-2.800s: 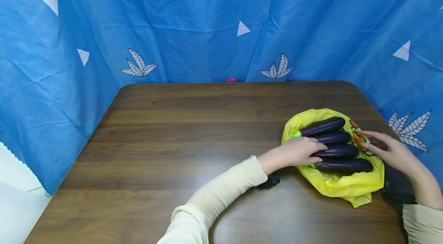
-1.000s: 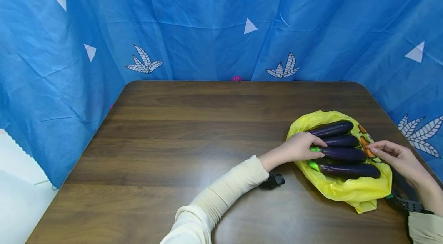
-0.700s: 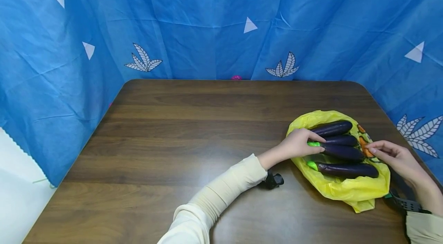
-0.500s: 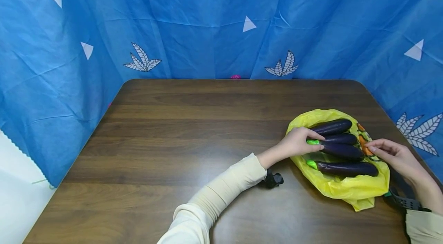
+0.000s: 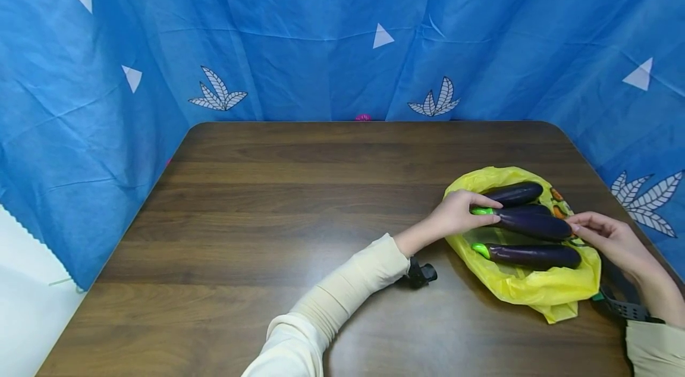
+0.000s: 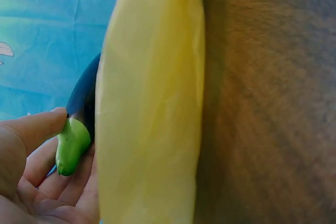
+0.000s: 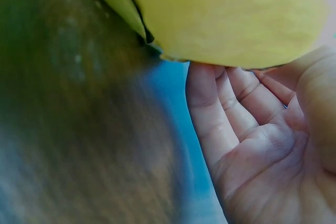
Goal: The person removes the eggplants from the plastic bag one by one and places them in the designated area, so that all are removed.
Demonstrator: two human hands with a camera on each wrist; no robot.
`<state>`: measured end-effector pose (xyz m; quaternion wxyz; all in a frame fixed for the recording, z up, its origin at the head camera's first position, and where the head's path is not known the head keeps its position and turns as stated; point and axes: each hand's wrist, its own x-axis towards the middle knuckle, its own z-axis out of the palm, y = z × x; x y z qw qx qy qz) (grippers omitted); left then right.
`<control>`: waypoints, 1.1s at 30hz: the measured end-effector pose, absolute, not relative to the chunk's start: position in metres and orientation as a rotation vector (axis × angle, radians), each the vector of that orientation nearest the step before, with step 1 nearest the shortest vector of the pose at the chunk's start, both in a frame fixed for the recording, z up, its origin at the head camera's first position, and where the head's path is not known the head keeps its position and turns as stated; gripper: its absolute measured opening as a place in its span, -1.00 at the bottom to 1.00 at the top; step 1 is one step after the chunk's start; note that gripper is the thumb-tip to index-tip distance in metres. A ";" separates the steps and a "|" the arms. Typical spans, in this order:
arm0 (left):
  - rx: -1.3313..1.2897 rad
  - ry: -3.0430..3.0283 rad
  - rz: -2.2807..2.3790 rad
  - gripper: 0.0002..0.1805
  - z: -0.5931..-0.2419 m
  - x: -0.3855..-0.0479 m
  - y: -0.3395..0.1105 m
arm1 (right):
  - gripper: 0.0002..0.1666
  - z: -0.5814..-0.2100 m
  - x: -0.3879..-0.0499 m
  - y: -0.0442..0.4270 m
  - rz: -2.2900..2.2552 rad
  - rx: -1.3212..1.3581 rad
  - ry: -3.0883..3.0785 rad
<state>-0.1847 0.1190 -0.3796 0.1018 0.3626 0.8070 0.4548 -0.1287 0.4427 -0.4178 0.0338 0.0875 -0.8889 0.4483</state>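
Several dark purple eggplants lie in an open yellow bag [image 5: 535, 291] at the table's right. The left hand [image 5: 457, 213] pinches one eggplant [image 5: 535, 225] by its green stem end; that eggplant lies raised over the one behind it. In the left wrist view, thumb and fingers of the left hand [image 6: 44, 166] are round the green end [image 6: 72, 145]. The right hand [image 5: 615, 243] has its fingertips at the bag's right side, by the far tip of the held eggplant. In the right wrist view the yellow bag [image 7: 226, 19] hides the fingertips of the right hand [image 7: 257, 129].
One eggplant [image 5: 535, 255] lies nearer in the bag and another [image 5: 515, 193] at its back. A wooden table [image 5: 267, 216] spreads to the left, with a blue curtain [image 5: 299, 38] behind it. A black wrist device [image 5: 421, 273] is below the left wrist.
The left hand has moved from over the eggplants to the stem end of one and lifted it slightly, away from the nearest eggplant. The right hand stays at the bag's right side.
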 end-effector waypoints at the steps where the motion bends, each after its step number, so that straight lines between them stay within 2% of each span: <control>1: 1.062 2.367 1.361 -0.67 -0.379 -0.185 0.118 | -0.72 -0.417 -0.128 0.443 1.398 0.279 -2.726; 6: 1.043 2.315 1.439 -0.67 -0.370 -0.187 0.113 | -0.65 -0.415 -0.127 0.444 1.461 0.302 -2.711; 15: 1.059 2.340 1.504 -0.67 -0.357 -0.190 0.095 | -0.84 -0.420 -0.129 0.443 1.340 0.234 -2.763; 33: 0.910 2.366 1.649 -0.68 -0.348 -0.205 0.021 | -0.80 -0.414 -0.129 0.443 1.473 0.343 -2.742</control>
